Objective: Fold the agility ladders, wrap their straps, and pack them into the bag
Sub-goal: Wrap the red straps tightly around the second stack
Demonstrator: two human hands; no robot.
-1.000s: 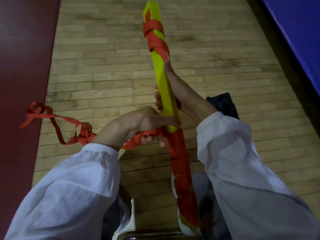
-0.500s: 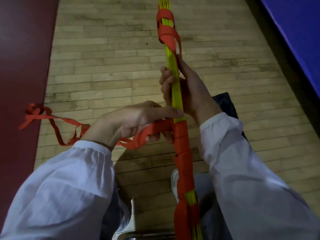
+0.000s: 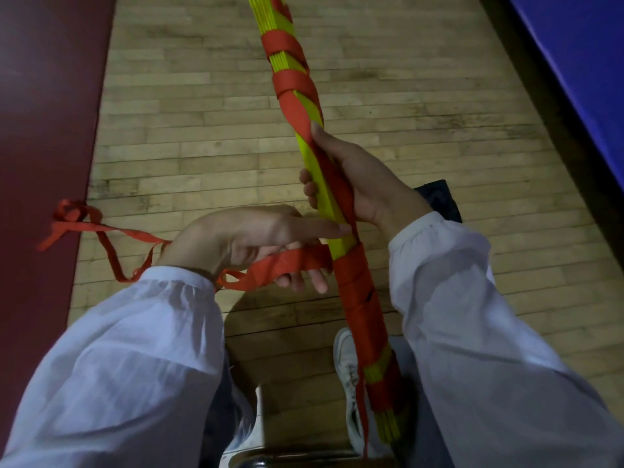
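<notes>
A bundle of folded yellow ladder rungs point(image 3: 312, 143) stands tilted in front of me, wound with red strap at its top and lower half. My right hand point(image 3: 361, 177) grips the bundle at its middle, thumb along the strap. My left hand point(image 3: 256, 241) holds the loose red strap point(image 3: 287, 270) close to the bundle, index finger pointing against the yellow rungs. The strap's free tail point(image 3: 81, 224) trails left across the floor. A dark bag point(image 3: 439, 201) lies on the floor behind my right wrist, mostly hidden.
Wooden gym floor point(image 3: 202, 113) stretches ahead, with a dark red painted zone point(image 3: 44, 130) at the left and a blue mat point(image 3: 580, 62) at the right. My white shoe point(image 3: 346, 366) and a seat edge point(image 3: 260, 461) sit below the bundle.
The bundle has turned in my right hand, now showing its flat face and more red winding. My left hand stays beside it with the strap, and the wrap has climbed a little.
</notes>
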